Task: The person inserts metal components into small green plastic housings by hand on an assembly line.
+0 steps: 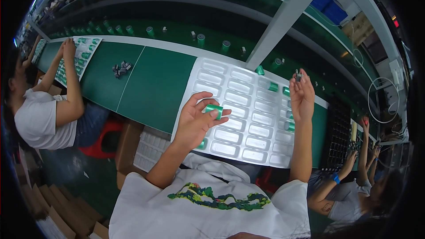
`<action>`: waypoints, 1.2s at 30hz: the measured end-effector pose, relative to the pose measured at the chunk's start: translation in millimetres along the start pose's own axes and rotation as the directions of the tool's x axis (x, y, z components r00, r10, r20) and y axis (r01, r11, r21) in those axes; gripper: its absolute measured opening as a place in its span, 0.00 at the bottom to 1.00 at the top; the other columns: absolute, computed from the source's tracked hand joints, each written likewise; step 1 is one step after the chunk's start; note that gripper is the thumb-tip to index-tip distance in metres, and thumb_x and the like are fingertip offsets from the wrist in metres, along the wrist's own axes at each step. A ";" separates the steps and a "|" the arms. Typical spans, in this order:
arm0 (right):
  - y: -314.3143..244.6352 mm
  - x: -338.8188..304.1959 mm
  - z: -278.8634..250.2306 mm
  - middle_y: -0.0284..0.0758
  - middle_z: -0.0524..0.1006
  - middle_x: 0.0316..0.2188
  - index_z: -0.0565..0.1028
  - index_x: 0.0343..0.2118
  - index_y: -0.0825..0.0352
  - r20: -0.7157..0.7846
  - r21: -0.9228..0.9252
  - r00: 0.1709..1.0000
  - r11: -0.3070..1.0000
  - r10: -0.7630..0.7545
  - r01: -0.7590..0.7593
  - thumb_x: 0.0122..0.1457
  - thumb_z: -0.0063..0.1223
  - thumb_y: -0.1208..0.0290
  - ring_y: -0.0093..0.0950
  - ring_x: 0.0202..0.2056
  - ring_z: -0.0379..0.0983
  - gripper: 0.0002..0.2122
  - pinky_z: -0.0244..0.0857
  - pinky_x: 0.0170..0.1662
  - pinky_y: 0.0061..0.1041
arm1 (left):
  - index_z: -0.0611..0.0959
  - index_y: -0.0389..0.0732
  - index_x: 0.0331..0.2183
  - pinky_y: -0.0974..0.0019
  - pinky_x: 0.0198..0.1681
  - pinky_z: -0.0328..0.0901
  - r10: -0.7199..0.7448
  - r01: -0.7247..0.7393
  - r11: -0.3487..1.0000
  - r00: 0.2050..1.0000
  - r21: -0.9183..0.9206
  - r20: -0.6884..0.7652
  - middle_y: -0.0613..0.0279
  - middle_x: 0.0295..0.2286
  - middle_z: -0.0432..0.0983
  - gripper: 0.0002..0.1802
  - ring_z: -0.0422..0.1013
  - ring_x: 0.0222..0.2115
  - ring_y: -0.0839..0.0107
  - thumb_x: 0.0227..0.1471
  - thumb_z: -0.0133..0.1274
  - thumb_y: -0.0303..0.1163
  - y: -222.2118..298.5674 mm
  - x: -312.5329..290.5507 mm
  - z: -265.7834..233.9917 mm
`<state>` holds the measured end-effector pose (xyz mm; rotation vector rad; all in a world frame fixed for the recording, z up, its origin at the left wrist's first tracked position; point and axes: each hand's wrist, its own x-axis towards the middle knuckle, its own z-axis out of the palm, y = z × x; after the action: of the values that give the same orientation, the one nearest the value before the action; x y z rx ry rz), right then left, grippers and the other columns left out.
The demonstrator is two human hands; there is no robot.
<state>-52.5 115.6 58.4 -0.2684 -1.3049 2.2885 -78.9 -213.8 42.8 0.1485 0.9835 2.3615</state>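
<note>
Over a white compartmented tray point(193, 84), the left hand point(191, 123) pinches a green cylinder point(214, 111), likely for steadiness, while the right hand point(303, 97), farther right, pinches a small grey piece point(298, 78).

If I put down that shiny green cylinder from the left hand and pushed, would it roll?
The shiny green cylinder would probably roll on its side, which looks round. Stood on end, it may stay put, like the upright green cylinders ahead. Its glossy surface might feel slippery.

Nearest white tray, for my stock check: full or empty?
Partly full: the tray holds some green cylinders, while many compartments are bare.
</note>
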 end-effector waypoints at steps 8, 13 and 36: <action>-0.7 -55.6 16.4 0.39 0.76 0.44 0.71 0.53 0.76 0.059 0.000 0.993 0.995 0.104 -0.105 0.63 0.53 0.77 0.24 0.43 0.75 0.16 0.70 0.51 0.19 | 0.73 0.33 0.53 0.64 0.46 0.72 -0.074 0.091 0.988 0.989 -0.126 0.132 0.52 0.41 0.74 0.19 0.74 0.43 0.64 0.62 0.50 0.28 -15.6 5.2 3.5; -5.2 -87.2 57.2 0.38 0.75 0.43 0.74 0.51 0.74 0.387 -0.393 0.921 0.896 -0.042 0.206 0.51 0.61 0.89 0.26 0.44 0.74 0.22 0.72 0.46 0.21 | 0.71 0.30 0.55 0.69 0.39 0.68 -0.284 0.333 0.911 0.934 -0.241 0.218 0.55 0.37 0.74 0.22 0.70 0.35 0.72 0.66 0.45 0.36 -17.5 3.8 14.6; -13.3 -82.5 95.6 0.40 0.82 0.35 0.82 0.36 0.70 0.783 -0.551 0.605 0.612 0.144 0.567 0.44 0.71 0.77 0.34 0.36 0.80 0.14 0.74 0.38 0.26 | 0.75 0.41 0.35 0.76 0.23 0.67 -0.334 0.366 0.927 0.906 -0.085 0.262 0.62 0.27 0.77 0.12 0.72 0.22 0.77 0.66 0.47 0.40 -25.2 2.5 -0.6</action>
<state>-15.3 7.7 114.1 0.7223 -2.5593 1.4270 -69.5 -198.5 24.9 0.1873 0.6690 2.0112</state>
